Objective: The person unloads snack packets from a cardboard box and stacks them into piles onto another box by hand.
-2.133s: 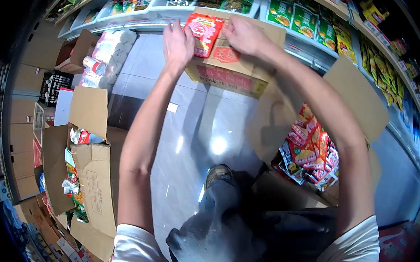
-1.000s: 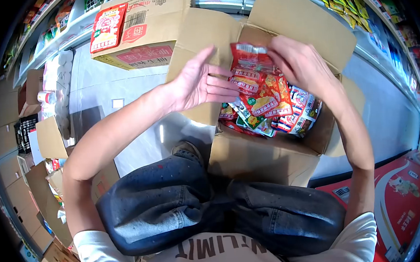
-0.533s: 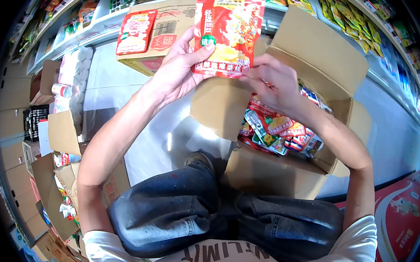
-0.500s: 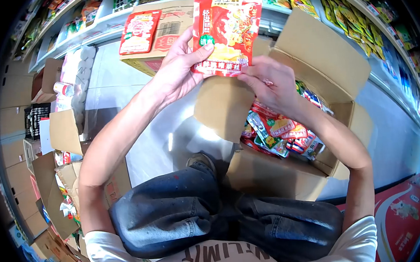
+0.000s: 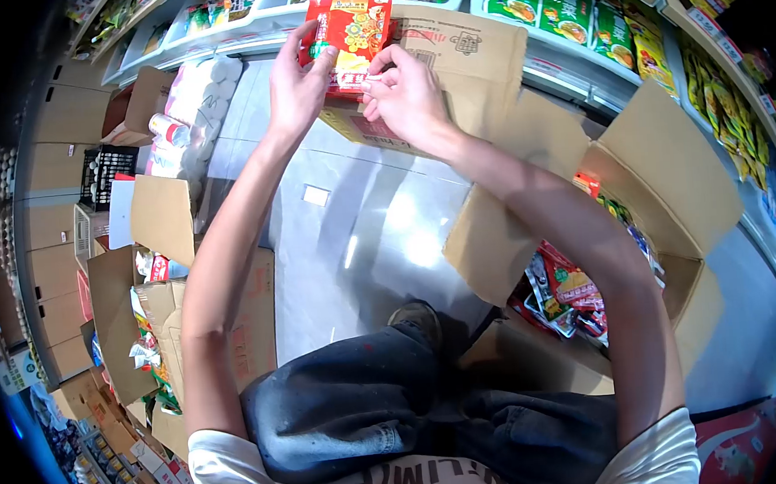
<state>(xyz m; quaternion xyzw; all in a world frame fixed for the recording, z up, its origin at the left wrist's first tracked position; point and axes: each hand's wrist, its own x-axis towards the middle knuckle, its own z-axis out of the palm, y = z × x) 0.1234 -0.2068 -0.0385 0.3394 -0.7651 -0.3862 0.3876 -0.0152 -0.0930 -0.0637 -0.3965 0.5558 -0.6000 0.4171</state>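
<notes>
Red packet (image 5: pixel 356 36) is at the left end of the carton (image 5: pixel 476 56), printed face up; whether it touches the carton I cannot tell. The left hand (image 5: pixel 298 85) grips the packet's left edge, thumb on the front; the right hand (image 5: pixel 407 97) pinches its lower right corner. Right of the carton and nearer the wearer, an open box (image 5: pixel 684 286) holds jumbled packets (image 5: pixel 564 288).

A shop: price-labelled shelves (image 5: pixel 689 21)
</notes>
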